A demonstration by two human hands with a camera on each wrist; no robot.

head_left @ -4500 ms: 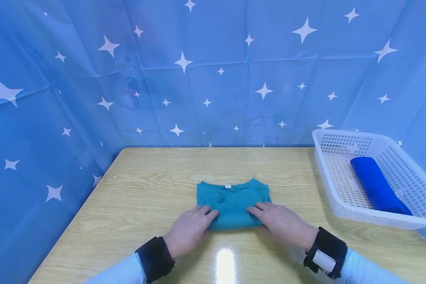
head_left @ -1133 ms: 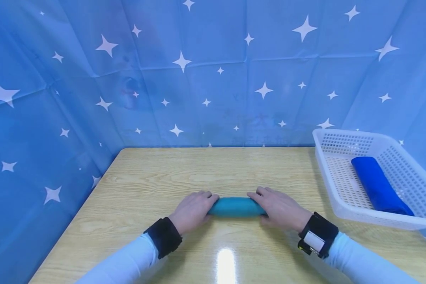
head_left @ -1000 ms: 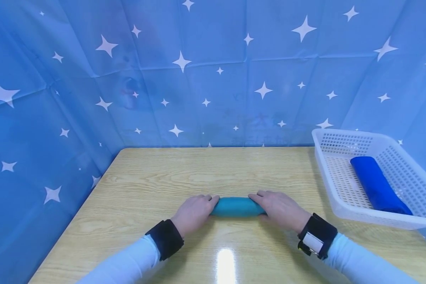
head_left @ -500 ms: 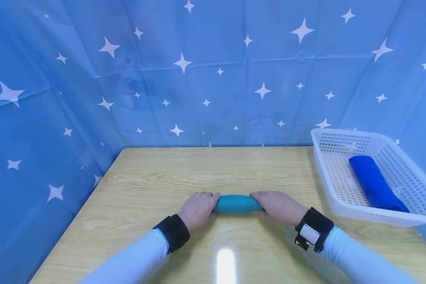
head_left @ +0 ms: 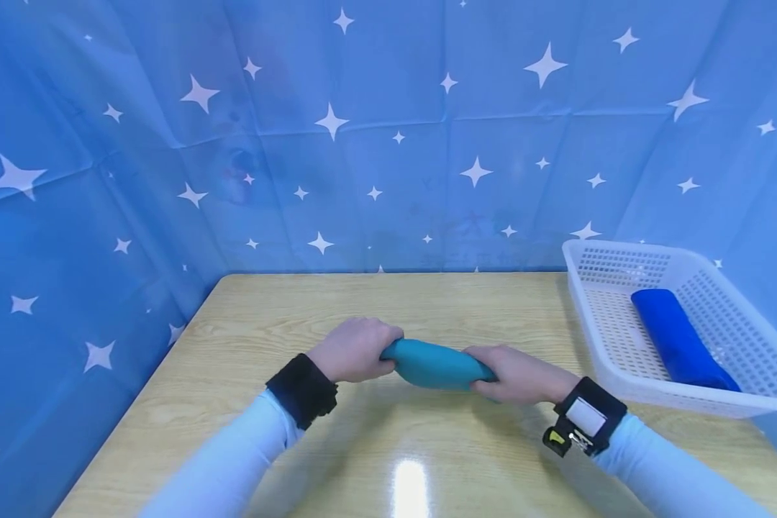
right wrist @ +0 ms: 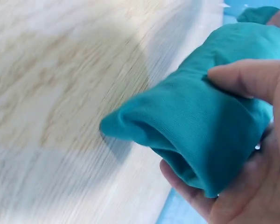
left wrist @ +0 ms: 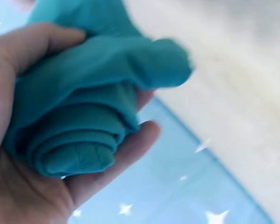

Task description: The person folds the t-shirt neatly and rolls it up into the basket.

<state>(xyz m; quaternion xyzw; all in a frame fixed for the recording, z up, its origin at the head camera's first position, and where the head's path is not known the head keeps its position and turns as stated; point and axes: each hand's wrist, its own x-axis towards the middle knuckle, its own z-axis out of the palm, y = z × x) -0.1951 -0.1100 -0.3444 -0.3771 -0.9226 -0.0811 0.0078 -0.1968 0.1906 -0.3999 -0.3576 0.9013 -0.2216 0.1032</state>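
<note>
A teal shirt, rolled into a tube, is held up off the table between both hands. My left hand grips its left end, which sits a little higher than the right. At the other end, my right hand holds the roll with the thumb and fingers round it. Spiral layers show at the end of the shirt in the left wrist view, with a loose fold on top. In the right wrist view, the thumb presses the shirt, and a pointed corner sticks out beyond the hand.
On the right of the wooden table stands a white perforated basket. A rolled blue cloth lies inside it. A blue star-printed curtain hangs behind and at the left.
Spread flat at first with its neckline showing, the shirt has been rolled into a tube. Both hands then took its ends and lifted it; the left end has risen and the roll now tilts.
</note>
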